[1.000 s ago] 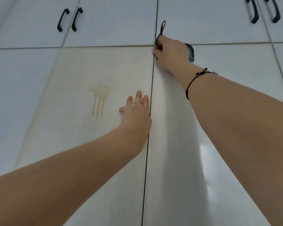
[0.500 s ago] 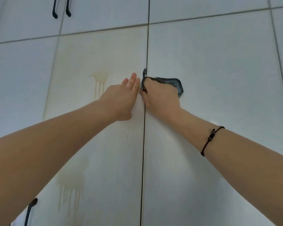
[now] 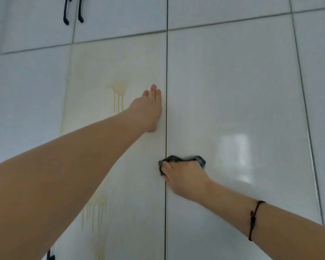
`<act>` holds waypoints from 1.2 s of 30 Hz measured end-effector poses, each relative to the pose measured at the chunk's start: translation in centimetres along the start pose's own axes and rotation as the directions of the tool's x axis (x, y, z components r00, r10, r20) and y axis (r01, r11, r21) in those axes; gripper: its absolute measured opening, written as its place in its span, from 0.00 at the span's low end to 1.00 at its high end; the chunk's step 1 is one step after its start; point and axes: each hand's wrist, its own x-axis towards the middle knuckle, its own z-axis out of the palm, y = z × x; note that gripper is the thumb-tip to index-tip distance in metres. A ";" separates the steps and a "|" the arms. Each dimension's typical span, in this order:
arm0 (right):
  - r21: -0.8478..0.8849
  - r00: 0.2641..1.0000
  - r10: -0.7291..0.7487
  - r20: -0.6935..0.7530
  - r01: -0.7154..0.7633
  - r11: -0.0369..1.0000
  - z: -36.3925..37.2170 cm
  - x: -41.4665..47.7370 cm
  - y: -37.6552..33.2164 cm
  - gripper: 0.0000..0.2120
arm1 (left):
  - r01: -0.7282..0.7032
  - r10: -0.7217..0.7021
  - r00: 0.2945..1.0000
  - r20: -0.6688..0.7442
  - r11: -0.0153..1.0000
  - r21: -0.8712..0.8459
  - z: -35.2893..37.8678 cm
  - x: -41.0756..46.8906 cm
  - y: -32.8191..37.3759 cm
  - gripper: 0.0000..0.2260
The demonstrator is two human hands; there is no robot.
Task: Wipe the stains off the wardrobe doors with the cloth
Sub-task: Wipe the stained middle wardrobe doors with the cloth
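Cloth [image 3: 184, 158] gripped in the right hand [image 3: 184, 180] presses the door's inner edge; the flat, open left hand [image 3: 148, 111] likely steadies the stained door [image 3: 101, 64].

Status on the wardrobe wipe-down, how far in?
Done: the right door looks stain-free. In hand: right hand holds the cloth at the centre seam; left hand rests flat on the left door. Left: upper drip stain and lower drip stain, both untouched.
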 end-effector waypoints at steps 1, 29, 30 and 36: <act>-0.040 0.994 0.081 -0.080 -0.084 0.996 -0.6 3.2 2.1 0.10 | -0.008 0.008 1.000 -0.001 1.000 0.007 0.2 0.2 -0.2 0.42; 0.032 0.987 0.156 -0.042 -0.155 0.987 -4.3 -6.8 6.2 0.11 | 0.231 -0.225 0.972 0.073 0.968 -0.098 -0.6 1.5 2.3 0.44; 0.016 0.990 0.137 -0.031 -0.137 0.990 -4.9 -7.0 7.8 0.09 | 0.224 -0.219 0.974 0.067 0.971 -0.088 -0.4 1.3 2.3 0.44; 0.121 0.558 0.786 -0.264 -0.790 0.601 -7.6 -6.1 16.8 0.10 | 0.116 -0.117 0.992 0.045 0.993 0.027 1.3 -1.0 2.2 0.42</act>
